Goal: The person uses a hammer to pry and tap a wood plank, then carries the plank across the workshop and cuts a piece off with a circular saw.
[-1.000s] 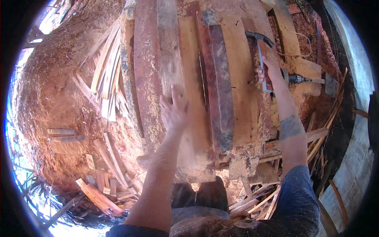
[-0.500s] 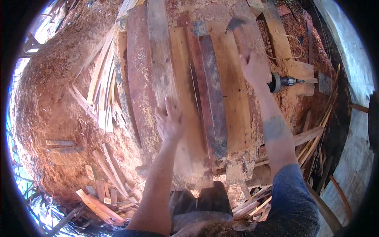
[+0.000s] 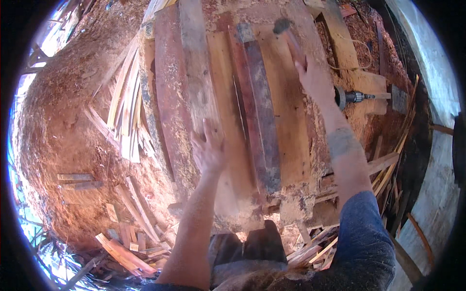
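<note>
My left hand (image 3: 208, 150) lies with fingers spread on a long pale grey board (image 3: 196, 63), pressing on its top. My right hand (image 3: 313, 77) is wrapped round the wooden handle of a hammer (image 3: 293, 46). Its dark head (image 3: 281, 25) is slightly blurred and hovers near the far end of a yellowish plank (image 3: 289, 121). Between the two hands run another yellowish board (image 3: 221, 72) and a dark red-grey wooden strip (image 3: 262, 111). Small dark spots, perhaps nails, show on the right plank.
Just right of my right wrist, a motor-like metal shaft (image 3: 357, 97) lies on a wooden block. A bundle of thin wood strips (image 3: 127, 106) rests on the sawdust mound (image 3: 53, 126) at left. Offcuts (image 3: 126, 254) are piled at lower left. A curved pale sheet (image 3: 432, 174) borders the right side.
The hammer head has shifted slightly away and to the left, while my right forearm has swung a little to the right. My left hand stays in place on the board.
</note>
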`<action>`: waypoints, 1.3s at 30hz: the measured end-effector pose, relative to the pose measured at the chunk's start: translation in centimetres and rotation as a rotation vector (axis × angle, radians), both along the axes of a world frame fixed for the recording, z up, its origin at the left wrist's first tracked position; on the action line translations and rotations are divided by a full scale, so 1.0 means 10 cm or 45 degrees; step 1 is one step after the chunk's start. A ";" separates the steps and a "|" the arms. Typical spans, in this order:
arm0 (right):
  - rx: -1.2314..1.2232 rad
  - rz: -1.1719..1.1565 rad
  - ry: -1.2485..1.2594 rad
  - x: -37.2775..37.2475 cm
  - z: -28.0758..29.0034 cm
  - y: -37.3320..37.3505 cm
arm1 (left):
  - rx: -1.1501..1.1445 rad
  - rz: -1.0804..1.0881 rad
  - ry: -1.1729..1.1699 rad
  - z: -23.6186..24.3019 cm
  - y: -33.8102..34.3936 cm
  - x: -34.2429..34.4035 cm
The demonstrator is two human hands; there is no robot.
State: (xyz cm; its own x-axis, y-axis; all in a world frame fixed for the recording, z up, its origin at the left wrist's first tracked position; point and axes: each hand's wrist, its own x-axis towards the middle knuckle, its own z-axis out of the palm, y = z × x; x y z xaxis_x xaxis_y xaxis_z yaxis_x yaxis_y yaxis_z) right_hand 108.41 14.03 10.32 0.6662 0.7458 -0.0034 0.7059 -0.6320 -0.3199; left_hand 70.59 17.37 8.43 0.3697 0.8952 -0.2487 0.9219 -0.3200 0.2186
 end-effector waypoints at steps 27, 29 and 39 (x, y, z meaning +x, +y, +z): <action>0.245 -0.155 0.068 0.04 0.19 0.16 | 0.015 -0.013 0.006 0.06 0.02 -0.02; 0.331 -0.097 -0.071 0.02 -0.05 0.08 | -0.021 0.001 0.053 0.12 0.03 0.02; 0.348 -0.276 0.872 -0.49 0.25 -0.64 | 0.067 -0.006 0.057 0.01 -0.01 -0.06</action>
State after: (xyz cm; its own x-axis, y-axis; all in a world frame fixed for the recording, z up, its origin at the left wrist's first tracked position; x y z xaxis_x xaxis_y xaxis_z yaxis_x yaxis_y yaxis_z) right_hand 103.49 7.67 12.81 0.7134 0.6321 -0.3024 0.1631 -0.5695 -0.8057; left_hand 70.00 17.25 8.56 0.3636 0.9057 -0.2181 0.9288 -0.3344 0.1598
